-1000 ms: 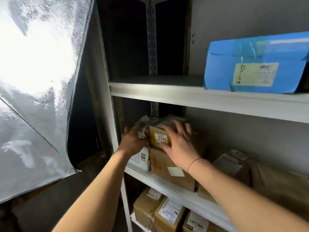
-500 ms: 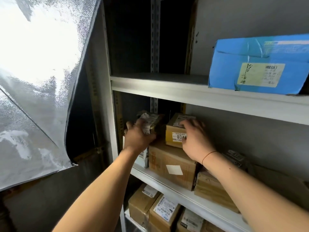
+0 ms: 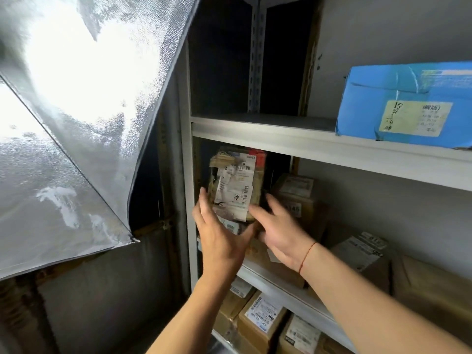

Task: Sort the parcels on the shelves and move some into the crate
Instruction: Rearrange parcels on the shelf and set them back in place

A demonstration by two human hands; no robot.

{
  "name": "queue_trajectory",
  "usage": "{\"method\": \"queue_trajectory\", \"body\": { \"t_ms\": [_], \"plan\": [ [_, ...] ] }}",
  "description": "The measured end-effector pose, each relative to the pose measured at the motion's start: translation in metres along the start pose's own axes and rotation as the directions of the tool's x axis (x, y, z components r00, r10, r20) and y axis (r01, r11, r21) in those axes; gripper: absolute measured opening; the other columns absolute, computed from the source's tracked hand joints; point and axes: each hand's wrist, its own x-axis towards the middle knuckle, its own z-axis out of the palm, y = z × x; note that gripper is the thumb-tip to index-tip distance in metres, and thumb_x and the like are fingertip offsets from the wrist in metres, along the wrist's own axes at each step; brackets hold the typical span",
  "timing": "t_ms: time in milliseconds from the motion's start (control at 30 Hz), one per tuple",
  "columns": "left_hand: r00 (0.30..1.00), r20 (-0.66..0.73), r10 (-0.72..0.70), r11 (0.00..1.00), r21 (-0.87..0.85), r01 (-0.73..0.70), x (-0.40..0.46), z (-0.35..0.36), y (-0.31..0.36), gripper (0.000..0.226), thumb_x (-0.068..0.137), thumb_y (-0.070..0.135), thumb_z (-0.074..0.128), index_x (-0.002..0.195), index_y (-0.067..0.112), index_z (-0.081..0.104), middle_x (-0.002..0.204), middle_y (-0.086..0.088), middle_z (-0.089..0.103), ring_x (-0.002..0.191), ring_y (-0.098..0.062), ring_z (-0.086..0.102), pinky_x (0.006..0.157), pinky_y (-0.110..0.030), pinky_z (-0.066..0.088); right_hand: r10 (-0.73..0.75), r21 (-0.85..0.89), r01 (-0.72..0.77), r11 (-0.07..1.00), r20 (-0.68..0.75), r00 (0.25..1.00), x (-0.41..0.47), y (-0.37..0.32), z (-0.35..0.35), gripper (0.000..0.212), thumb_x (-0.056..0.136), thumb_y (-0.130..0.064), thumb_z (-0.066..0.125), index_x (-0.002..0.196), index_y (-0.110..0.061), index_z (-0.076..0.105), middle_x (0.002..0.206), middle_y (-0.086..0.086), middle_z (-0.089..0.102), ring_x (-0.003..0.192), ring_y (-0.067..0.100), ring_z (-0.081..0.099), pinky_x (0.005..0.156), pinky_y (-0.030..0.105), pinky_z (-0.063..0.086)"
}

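**Label-covered parcel held at the shelf edge**

The fingers (image 3: pixel 204 200) of the left hand (image 3: pixel 219 238) lay fairly straight along the left side of the parcel (image 3: pixel 235 190), with the thumb curled under its lower front edge. The right hand (image 3: pixel 278 231) met the lower right corner, fingers slightly bent against it; whether they wrapped behind could not be told through the blur. Between them the hands held the parcel upright at the left end of the middle shelf (image 3: pixel 281 282), at its front edge; whether its base rested on anything was hidden.

The parcel was tall and narrow, its front crowded with torn, overlapping paper labels and a red patch near the top. It looked light enough for such an easy hold, though its weight could not be read. The wrapping seemed crumpled and soft, so a squeeze might dent it, and loose label edges could tear or slip. The firmer sides and bottom edge looked the better places to take hold.

Just to the right sat a brown box (image 3: pixel 293 198), more cardboard boxes beyond it. The upper shelf (image 3: pixel 306 141) carried a blue box (image 3: pixel 408 103). Labelled boxes (image 3: pixel 263 318) filled the lowest level. A silvery sheet (image 3: pixel 76 98) hung at the left, glaring with light. No crate was in view.
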Motion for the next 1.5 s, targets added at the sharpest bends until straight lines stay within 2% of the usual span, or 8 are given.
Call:
{"method": "queue_trajectory", "body": {
  "t_ms": [167,333,900,1067,1167,1267,1400,1500],
  "plan": [
    [0.969,0.194,-0.150,0.947,-0.254,0.198,-0.014,-0.025,-0.015,0.086,0.091,0.063,0.071,0.163,0.037,0.033,0.160,0.013,0.045,0.142,0.003,0.045,0.123,-0.040,0.042,-0.002,0.066,0.003,0.998,-0.011,1.000,-0.007,0.023,-0.013,0.033,0.112,-0.012,0.049,0.139,-0.026,0.062,0.133,-0.002,0.074,0.120,0.012,0.071,0.100,0.039,0.059],
    [0.950,0.249,-0.190,0.887,-0.372,0.275,-0.013,-0.030,-0.016,0.058,0.094,0.052,0.075,0.141,0.059,0.043,0.143,0.027,0.057,0.134,-0.004,0.059,0.113,-0.044,0.053,0.024,0.086,-0.023,0.996,-0.014,1.000,-0.011,0.028,-0.016,0.034,0.111,-0.009,0.048,0.138,-0.025,0.062,0.133,-0.001,0.075,0.122,0.011,0.071,0.088,0.027,0.059],
    [0.890,0.333,-0.310,0.649,-0.610,0.454,-0.010,-0.050,0.004,0.091,0.084,0.048,0.087,0.157,0.022,0.040,0.142,-0.005,0.067,0.130,-0.024,0.068,0.112,-0.053,0.053,0.097,0.270,-0.103,0.957,0.037,0.995,-0.024,0.019,-0.012,0.032,0.111,-0.011,0.051,0.141,-0.005,0.060,0.131,0.020,0.073,0.123,0.034,0.070,0.103,0.050,0.059],
    [0.995,0.097,-0.032,0.988,-0.149,0.046,-0.016,-0.048,0.016,0.081,0.086,0.028,0.089,0.154,0.026,0.045,0.139,0.012,0.064,0.124,-0.004,0.065,0.104,-0.027,0.055,-0.028,-0.058,0.022,0.998,-0.095,0.995,-0.025,0.027,-0.004,0.055,0.100,-0.052,0.067,0.149,-0.046,0.042,0.141,-0.001,0.067,0.125,0.024,0.069,0.104,0.056,0.058],
    [0.980,0.099,0.173,0.970,0.158,-0.187,-0.021,-0.036,0.012,0.096,0.076,0.025,0.096,0.157,0.021,0.045,0.142,0.007,0.058,0.127,-0.013,0.053,0.105,-0.032,0.050,-0.023,0.160,0.022,0.987,0.002,1.000,-0.025,0.015,0.000,0.055,0.094,-0.051,0.070,0.144,-0.031,0.056,0.129,0.000,0.076,0.119,0.023,0.074,0.099,0.052,0.061],
    [0.949,0.196,0.248,0.946,0.162,-0.281,-0.028,-0.034,0.010,0.099,0.078,0.029,0.094,0.161,0.021,0.040,0.147,0.002,0.050,0.137,-0.017,0.045,0.114,-0.045,0.046,0.002,0.210,0.000,0.978,-0.009,1.000,-0.024,0.016,-0.002,0.047,0.098,-0.032,0.074,0.141,-0.017,0.060,0.125,0.010,0.078,0.116,0.031,0.075,0.101,0.056,0.059],
    [0.990,0.137,-0.022,0.996,-0.081,0.034,-0.024,-0.051,0.004,0.086,0.093,0.058,0.067,0.165,0.027,0.032,0.160,0.015,0.038,0.153,-0.006,0.029,0.123,-0.024,0.029,0.096,0.360,-0.101,0.928,0.032,0.995,-0.022,0.028,-0.017,0.049,0.103,-0.020,0.066,0.149,-0.009,0.053,0.135,0.022,0.071,0.125,0.042,0.068,0.109,0.067,0.050],
    [0.892,0.308,-0.331,0.829,-0.357,0.431,-0.020,-0.055,0.002,0.074,0.093,0.070,0.059,0.153,0.028,0.052,0.150,0.010,0.060,0.142,-0.014,0.054,0.119,-0.045,0.044,0.092,0.427,-0.115,0.897,0.075,0.993,-0.018,0.026,-0.019,0.047,0.106,-0.025,0.054,0.151,-0.009,0.054,0.142,0.024,0.065,0.134,0.044,0.061,0.114,0.067,0.045]
  ]
}}
